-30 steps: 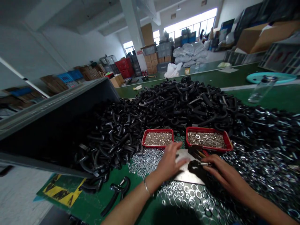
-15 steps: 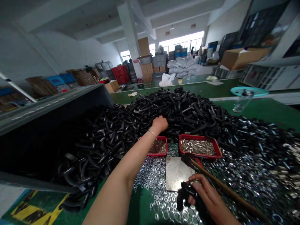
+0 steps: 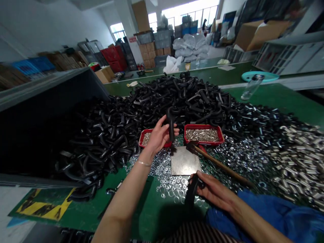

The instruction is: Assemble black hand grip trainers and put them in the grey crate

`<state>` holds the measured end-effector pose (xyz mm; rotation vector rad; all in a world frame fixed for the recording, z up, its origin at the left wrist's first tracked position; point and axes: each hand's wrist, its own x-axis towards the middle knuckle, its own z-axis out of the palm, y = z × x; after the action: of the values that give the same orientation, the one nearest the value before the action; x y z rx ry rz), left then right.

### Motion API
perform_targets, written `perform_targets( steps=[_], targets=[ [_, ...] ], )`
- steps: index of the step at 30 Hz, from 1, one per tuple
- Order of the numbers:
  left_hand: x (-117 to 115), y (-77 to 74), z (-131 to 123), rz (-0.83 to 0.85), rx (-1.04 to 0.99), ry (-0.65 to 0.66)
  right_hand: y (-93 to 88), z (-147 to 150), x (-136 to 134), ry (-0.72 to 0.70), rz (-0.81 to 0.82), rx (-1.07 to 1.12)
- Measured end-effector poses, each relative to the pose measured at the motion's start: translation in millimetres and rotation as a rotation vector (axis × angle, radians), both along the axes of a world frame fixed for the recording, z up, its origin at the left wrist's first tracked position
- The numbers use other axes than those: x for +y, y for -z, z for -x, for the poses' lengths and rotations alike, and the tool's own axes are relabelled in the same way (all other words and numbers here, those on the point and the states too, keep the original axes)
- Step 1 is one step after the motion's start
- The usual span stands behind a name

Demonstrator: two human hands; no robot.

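Observation:
My left hand [image 3: 160,136] holds a black curved handle-like part [image 3: 171,125] upright between thumb and fingers, above the left red tray [image 3: 142,144] of small metal pieces. Lower down, my right hand [image 3: 211,189] is closed on another black handle-like part [image 3: 191,192], just in front of a square metal plate [image 3: 184,162]. A hammer [image 3: 222,165] with a wooden handle lies beside the plate, its head at the plate's upper right corner. Loose metal rings [image 3: 174,187] are scattered around the plate.
Behind my hands rises a big heap of black parts [image 3: 152,101]. A dark crate [image 3: 97,82] lies tipped at left. The right red tray [image 3: 221,136] holds small pins. Metal sleeves [image 3: 298,162] pile up at right, below a clear bottle [image 3: 251,87].
My left hand has come back from the heap with a black handle-like part in its fingers. My right hand still grips its part, now turned more upright. The view has tipped downward.

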<state>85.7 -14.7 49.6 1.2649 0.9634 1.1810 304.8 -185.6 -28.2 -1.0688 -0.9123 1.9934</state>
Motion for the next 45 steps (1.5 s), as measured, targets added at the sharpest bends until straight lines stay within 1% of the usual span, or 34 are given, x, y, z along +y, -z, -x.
perform_targets(
  steps=[1, 2, 4, 5, 7, 9, 10, 12, 15, 20, 22, 27, 33, 35, 37, 39, 43, 45],
  targets=[
    [-25, 7.3, 5, 0.042, -0.099, 0.019, 0.5, -1, 3, -0.005, 0.002, -0.009],
    [-48, 14.9, 8, 0.096, -0.150, 0.040, 0.9, -1, 6, -0.006, 0.001, -0.020],
    [-90, 30.0, 10, 0.221, -0.172, 0.073, 0.9, 2, 16, 0.009, -0.033, -0.105],
    [-106, 37.2, 8, 0.267, -0.155, 0.064, 0.3, 4, 21, 0.023, -0.090, -0.194],
    [-130, 50.0, -1, 0.323, -0.088, 0.030, -2.7, 9, 30, 0.061, -0.303, -0.436],
    [-140, 59.2, -13, 0.350, -0.008, 0.001, -7.7, 14, 36, 0.078, -0.560, -0.668],
    [-142, 62.3, -19, 0.364, 0.026, -0.001, -10.5, 15, 38, 0.073, -0.669, -0.750],
    [-141, 65.4, -28, 0.385, 0.078, 0.004, -15.7, 16, 39, 0.049, -0.804, -0.853],
    [-138, 65.3, -34, 0.360, 0.154, 0.022, -20.7, 15, 38, 0.007, -0.866, -0.933],
    [-141, 63.3, -43, 0.333, 0.274, 0.049, -20.7, 12, 37, -0.046, -0.873, -1.034],
    [-145, 62.9, -49, 0.341, 0.304, 0.042, -19.7, 11, 38, -0.037, -0.880, -1.040],
    [-150, 65.6, -62, 0.296, 0.361, -0.060, -17.7, 8, 37, 0.038, -0.880, -0.944],
    [-154, 75.1, -66, 0.253, 0.379, -0.145, -22.2, 6, 33, 0.019, -0.845, -0.861],
    [-155, 75.4, -64, 0.220, 0.433, -0.177, -25.8, 6, 34, 0.009, -0.816, -0.849],
    [-155, 72.9, -60, 0.187, 0.549, -0.186, -29.1, 5, 35, -0.043, -0.761, -0.820],
    [-153, 68.4, -54, 0.146, 0.679, -0.148, -30.9, 2, 37, -0.112, -0.704, -0.752],
    [-151, 61.1, -42, 0.054, 0.821, 0.081, -28.0, -3, 35, -0.247, -0.560, -0.571],
    [-153, 61.0, -37, 0.032, 0.883, 0.169, -24.1, -3, 29, -0.283, -0.556, -0.574]
  ],
)
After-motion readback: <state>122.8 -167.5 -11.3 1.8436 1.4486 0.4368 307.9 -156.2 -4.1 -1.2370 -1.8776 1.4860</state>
